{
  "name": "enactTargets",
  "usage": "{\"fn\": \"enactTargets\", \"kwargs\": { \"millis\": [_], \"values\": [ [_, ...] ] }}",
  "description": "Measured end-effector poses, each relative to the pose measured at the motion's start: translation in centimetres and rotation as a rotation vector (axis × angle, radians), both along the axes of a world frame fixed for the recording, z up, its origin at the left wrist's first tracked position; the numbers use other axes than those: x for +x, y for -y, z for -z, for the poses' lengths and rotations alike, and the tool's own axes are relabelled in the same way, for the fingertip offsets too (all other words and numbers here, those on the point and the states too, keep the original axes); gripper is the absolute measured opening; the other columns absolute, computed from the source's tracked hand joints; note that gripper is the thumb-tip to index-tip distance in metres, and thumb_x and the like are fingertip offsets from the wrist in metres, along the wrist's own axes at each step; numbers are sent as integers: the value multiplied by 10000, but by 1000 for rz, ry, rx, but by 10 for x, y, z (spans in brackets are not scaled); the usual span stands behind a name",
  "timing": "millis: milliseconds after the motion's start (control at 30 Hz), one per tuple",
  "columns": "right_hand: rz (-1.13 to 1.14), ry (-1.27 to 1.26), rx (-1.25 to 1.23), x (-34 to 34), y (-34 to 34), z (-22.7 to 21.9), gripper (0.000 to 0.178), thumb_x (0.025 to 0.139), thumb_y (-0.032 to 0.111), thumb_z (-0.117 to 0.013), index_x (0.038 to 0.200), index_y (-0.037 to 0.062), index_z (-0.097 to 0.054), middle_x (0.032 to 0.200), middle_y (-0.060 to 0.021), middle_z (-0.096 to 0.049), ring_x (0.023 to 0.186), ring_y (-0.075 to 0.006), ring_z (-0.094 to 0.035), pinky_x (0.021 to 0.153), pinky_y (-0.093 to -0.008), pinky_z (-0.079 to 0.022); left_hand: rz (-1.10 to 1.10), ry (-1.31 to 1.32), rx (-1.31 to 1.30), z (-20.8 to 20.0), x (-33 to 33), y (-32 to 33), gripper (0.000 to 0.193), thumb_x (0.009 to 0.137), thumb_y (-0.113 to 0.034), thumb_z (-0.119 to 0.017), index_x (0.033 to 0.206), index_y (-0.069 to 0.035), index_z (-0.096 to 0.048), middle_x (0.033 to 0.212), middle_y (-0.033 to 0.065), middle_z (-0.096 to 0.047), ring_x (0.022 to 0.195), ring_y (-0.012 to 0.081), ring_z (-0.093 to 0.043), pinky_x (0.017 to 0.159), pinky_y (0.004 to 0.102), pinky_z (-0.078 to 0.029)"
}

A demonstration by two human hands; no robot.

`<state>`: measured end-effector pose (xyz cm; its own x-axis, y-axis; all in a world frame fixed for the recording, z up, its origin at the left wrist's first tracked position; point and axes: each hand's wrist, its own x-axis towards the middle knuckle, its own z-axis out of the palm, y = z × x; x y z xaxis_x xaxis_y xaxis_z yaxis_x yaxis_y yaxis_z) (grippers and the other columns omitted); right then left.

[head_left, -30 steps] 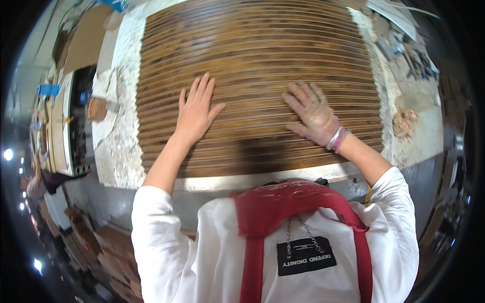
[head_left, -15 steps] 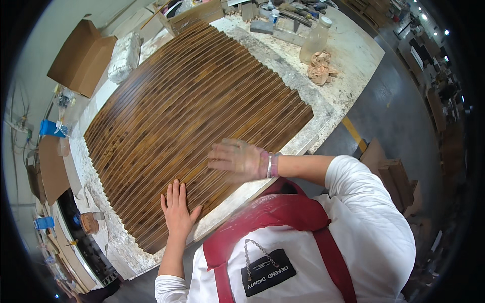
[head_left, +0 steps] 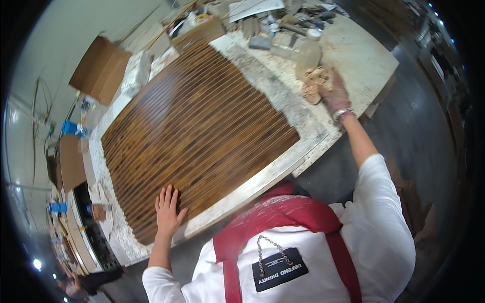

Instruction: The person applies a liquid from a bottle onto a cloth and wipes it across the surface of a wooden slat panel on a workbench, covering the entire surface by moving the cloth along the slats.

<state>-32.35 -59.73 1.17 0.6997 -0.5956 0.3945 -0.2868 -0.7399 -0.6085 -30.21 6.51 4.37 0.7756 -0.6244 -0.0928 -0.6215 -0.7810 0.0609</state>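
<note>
One left hand (head_left: 168,212), spread flat on ribbed brown panel (head_left: 202,134), right hand (head_left: 336,96) touching crumpled cloth (head_left: 313,85), grip unclear.

Motion blurs the right hand (head_left: 337,93), and whether its fingers close on the crumpled cloth (head_left: 314,87) cannot be told. The left hand (head_left: 167,209) hides its own palm. The lower edge cuts off the white shirt (head_left: 283,247); distant tools (head_left: 298,24) blur together.

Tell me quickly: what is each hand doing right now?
Left hand: open, resting on the ridged brown panel.
Right hand: at the crumpled peach wad; cannot tell whether it has closed on it.
</note>
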Motion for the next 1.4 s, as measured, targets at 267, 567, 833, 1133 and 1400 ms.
{"fn": "enactTargets", "kwargs": {
  "millis": [267,567,833,1133,1400],
  "values": [
    [-182,31,901,6,86,28,343,860,179,-651,1151,3,-610,1062,-123,-675,969,-206,-641,866,-312,-504,117,-44,-526,-41,30,172,332,882,-111,-624,1206,-45,-597,1281,136,-584,1174,329,-560,970,398,-464],
    [-551,-11,691,-85,138,-58,306,929,198,-553,1131,-25,-609,1032,-50,-653,951,-148,-601,850,-288,-470,377,-205,-808,-62,65,348,221,904,-154,-601,1098,-56,-640,1133,129,-638,1017,325,-619,859,384,-510],
    [-597,75,677,-98,38,-132,490,849,483,-616,942,3,-598,872,16,-546,825,-97,-485,753,-272,-390,258,-664,-1041,-38,51,476,557,921,-337,-625,1366,-34,-482,1246,194,-590,1094,257,-597,972,355,-447],
    [-266,176,623,-130,27,-137,457,915,285,-555,1248,-27,-565,1288,-121,-533,1135,-180,-537,976,-301,-403,410,-418,-1155,-123,66,503,243,889,-253,-611,897,-11,-620,813,211,-608,783,344,-620,692,422,-462],
    [-387,355,728,-131,38,-142,639,918,355,-593,1445,52,-394,1448,-99,-447,1238,-193,-511,1019,-332,-391,482,66,-888,-203,115,501,207,849,-223,-611,1000,-106,-690,883,155,-694,865,345,-673,742,411,-528]
  ]
}}
